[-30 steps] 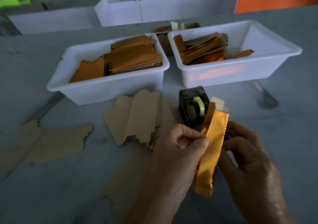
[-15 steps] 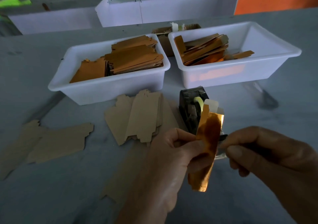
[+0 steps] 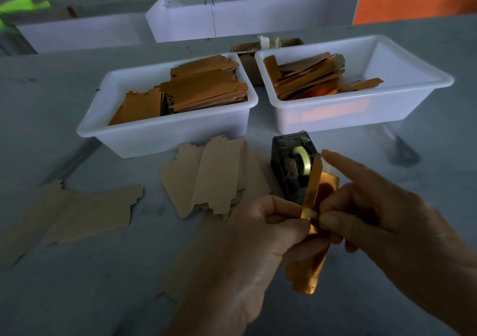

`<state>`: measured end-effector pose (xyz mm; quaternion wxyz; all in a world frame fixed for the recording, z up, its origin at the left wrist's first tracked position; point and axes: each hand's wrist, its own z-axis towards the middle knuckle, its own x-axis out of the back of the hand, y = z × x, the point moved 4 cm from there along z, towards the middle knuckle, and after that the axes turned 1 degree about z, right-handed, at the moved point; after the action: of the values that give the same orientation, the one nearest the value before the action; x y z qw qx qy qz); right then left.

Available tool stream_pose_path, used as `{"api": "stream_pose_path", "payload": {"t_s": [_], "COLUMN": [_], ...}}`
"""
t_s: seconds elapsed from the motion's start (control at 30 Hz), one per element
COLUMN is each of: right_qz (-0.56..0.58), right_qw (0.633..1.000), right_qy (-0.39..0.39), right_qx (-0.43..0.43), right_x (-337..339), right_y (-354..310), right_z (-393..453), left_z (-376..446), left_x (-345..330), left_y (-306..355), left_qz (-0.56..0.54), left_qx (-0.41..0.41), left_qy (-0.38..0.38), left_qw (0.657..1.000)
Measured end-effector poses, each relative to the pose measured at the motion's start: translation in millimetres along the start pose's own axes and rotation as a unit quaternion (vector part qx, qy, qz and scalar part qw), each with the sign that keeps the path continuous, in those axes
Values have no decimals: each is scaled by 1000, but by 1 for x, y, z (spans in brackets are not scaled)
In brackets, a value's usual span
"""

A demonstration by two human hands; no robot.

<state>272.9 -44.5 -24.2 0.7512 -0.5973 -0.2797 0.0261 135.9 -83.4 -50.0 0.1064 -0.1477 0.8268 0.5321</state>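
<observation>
Gleaming gold foil sleeve (image 3: 313,201), folded lengthwise, upright, pinched by left hand (image 3: 258,245)

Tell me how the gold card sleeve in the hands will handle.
The gold card sleeve is probably light and stiff: it keeps straight above and below a pinch by the left hand and right hand. Its glossy foil face may be slippery. Thin and folded, it would likely crease if squeezed.

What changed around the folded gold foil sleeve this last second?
The right hand moved off sideways, then returned and now pinches the folded gold foil sleeve, forefinger stretched upward. The left hand kept its grip. The black tape dispenser, white plastic trays and flat brown card blanks stayed put.
</observation>
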Motion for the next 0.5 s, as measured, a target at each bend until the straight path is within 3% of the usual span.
{"api": "stream_pose_path", "payload": {"t_s": [0.27, 0.5], "right_qz": [-131, -179], "right_qw": [991, 983], "right_qy": [-1, 20], "right_qx": [-1, -14], "right_x": [2, -3], "right_y": [-8, -7], "right_z": [1, 2], "left_z": [-1, -1], "left_x": [-4, -4], "left_y": [0, -4], "left_qz": [5, 34], "left_qx": [11, -17], "left_qy": [-51, 26], "left_qw": [999, 999]}}
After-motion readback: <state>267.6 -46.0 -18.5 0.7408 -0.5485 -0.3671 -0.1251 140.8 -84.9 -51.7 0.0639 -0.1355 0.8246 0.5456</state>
